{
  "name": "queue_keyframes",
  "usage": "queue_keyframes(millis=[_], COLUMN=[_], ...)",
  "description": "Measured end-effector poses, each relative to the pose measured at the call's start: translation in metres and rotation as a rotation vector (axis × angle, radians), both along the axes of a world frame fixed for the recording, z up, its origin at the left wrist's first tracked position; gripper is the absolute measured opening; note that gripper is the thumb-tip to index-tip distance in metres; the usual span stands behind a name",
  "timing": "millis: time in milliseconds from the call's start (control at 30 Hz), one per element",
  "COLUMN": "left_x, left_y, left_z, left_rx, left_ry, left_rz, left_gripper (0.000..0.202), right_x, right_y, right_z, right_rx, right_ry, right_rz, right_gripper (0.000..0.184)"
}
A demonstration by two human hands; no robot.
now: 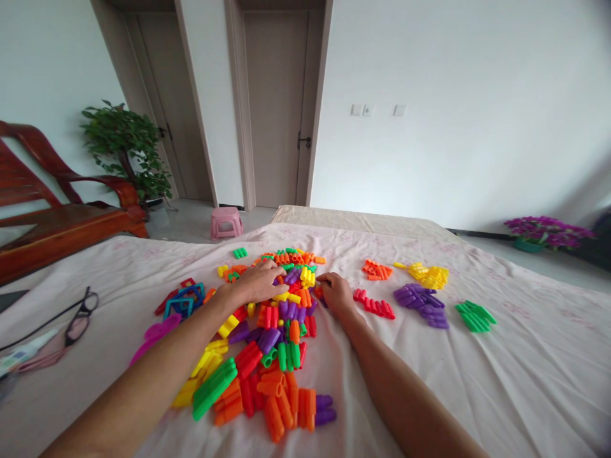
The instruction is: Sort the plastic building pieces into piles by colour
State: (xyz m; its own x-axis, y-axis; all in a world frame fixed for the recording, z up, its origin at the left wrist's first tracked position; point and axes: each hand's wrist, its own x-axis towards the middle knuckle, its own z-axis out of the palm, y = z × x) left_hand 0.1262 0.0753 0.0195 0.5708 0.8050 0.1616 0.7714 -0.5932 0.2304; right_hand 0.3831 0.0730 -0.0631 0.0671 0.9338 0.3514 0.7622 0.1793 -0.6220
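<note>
chair (57, 219) half beyond left edge

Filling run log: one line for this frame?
left hand: resting on block pile | right hand: at pile edge | sorted blocks: right side

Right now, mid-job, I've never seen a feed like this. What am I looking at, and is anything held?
One picture, from a camera on the person's head, looking forward and down. The bare arms are that person's own. The left hand lies on a mixed pile of plastic blocks on a pink sheet; the right hand touches the pile's right edge. Whether either grips a piece cannot be told. Right of it: orange heap, yellow heap, red heap, purple heap, green heap. At left lie glasses.
</note>
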Motion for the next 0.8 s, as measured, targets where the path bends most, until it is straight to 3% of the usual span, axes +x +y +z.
queue_keyframes(millis=[367,567,800], left_x=[-0.040,-0.069,-0.095], left_y=[-0.049,-0.072,-0.098], left_z=[0.005,0.006,-0.005], left_rx=[0.031,0.049,0.139], left_ry=[0.081,0.007,0.031], left_rz=[-0.069,-0.056,0.005], left_gripper=[0.035,0.026,0.037], right_x=[-0.001,0.000,-0.001], right_y=[-0.004,-0.002,-0.004], right_z=[0.005,0.004,0.005], right_rx=[-0.021,-0.020,-0.019], right_ry=[0.017,0.005,-0.001], right_rz=[-0.008,-0.012,-0.011], right_gripper=[0.033,0.033,0.034])
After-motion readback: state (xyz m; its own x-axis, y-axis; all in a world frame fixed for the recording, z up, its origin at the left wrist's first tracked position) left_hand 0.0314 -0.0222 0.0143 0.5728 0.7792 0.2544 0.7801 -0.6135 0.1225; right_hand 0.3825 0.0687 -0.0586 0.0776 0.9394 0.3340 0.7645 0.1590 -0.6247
